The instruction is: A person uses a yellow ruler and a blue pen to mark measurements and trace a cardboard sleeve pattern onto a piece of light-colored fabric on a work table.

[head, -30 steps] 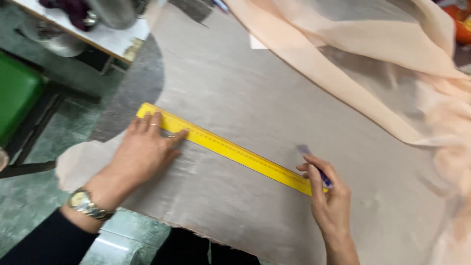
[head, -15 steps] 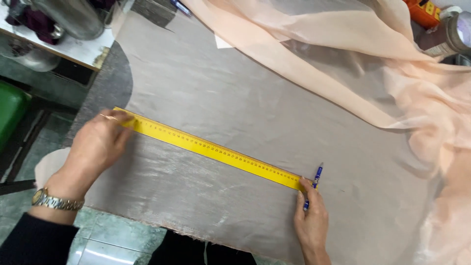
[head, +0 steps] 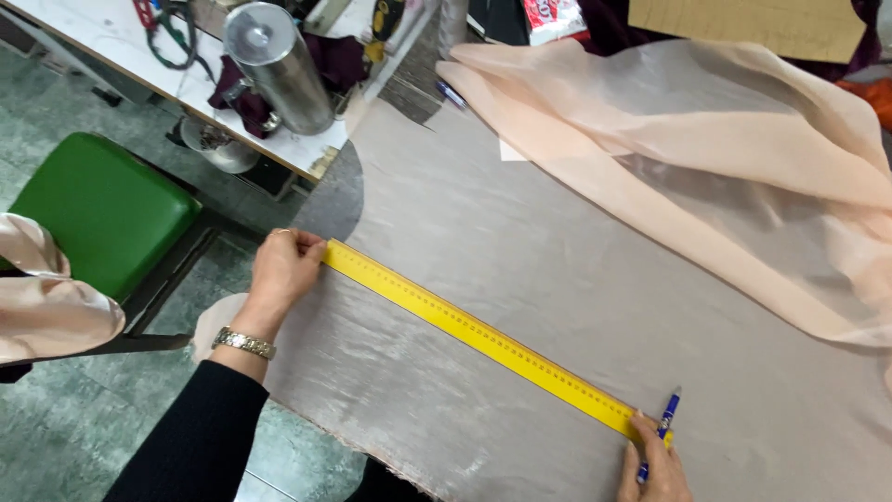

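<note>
A long yellow ruler point(head: 483, 339) lies slantwise on a sheet of grey fabric point(head: 520, 242) spread over the table. My left hand point(head: 283, 268) pinches the ruler's upper left end near the fabric's left edge. At the ruler's lower right end my right hand point(head: 655, 465) holds a blue pen point(head: 662, 433) against it, with fingers resting on the ruler tip. A gold watch point(head: 243, 343) sits on my left wrist above a black sleeve.
Sheer peach fabric point(head: 725, 177) lies bunched over the table's upper right. A metal cylinder point(head: 279, 70) stands on a white side table at upper left. A green stool point(head: 102, 209) is on the floor at left, beside satin cloth point(head: 46, 307).
The ruler and both hands have slid along the fabric; my left hand went from pressing flat on the ruler to pinching its end. The view has shifted.
</note>
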